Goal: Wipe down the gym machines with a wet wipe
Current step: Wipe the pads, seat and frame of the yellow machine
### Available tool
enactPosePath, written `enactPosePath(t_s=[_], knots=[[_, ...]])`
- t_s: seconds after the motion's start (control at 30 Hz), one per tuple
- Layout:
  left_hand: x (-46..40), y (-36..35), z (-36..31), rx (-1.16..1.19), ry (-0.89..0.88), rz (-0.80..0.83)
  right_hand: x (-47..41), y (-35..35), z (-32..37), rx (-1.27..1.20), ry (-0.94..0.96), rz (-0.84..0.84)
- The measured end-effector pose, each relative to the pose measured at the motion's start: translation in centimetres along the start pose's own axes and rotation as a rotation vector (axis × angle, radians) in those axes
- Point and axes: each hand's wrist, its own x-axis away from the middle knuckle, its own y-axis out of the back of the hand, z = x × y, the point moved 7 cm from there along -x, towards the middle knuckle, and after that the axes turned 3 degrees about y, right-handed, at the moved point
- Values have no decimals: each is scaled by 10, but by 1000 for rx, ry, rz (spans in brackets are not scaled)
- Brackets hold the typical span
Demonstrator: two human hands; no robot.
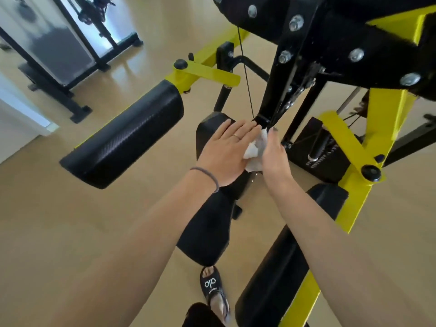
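While a foot in a black sandal [213, 287] stands on the pale floor at the near end of the black seat pad [207, 230], both forearms reach out over that pad. Above its far end the left hand [227, 153] lies flat with straight fingers against a crumpled white wet wipe [256, 152], and the right hand [274, 153], just right of it, holds the wipe's other side with fingers bent round it. Beyond the seat pad rises the black upright post [274, 95] of the yellow-framed machine [375, 109], with a black roller pad [122, 135] to the seat's left.
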Motion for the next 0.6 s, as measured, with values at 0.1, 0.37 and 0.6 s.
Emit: enactPosePath(t_s=[0.1, 0.37, 0.6], knots=[[-22, 4, 52, 57, 219, 60, 0, -2, 1, 80, 63, 12], [-18, 1, -11, -120, -37, 109, 1, -20, -7, -111, 103, -23], [-39, 5, 84, 323, 544, 143, 2, -13, -11, -170, 95, -7]])
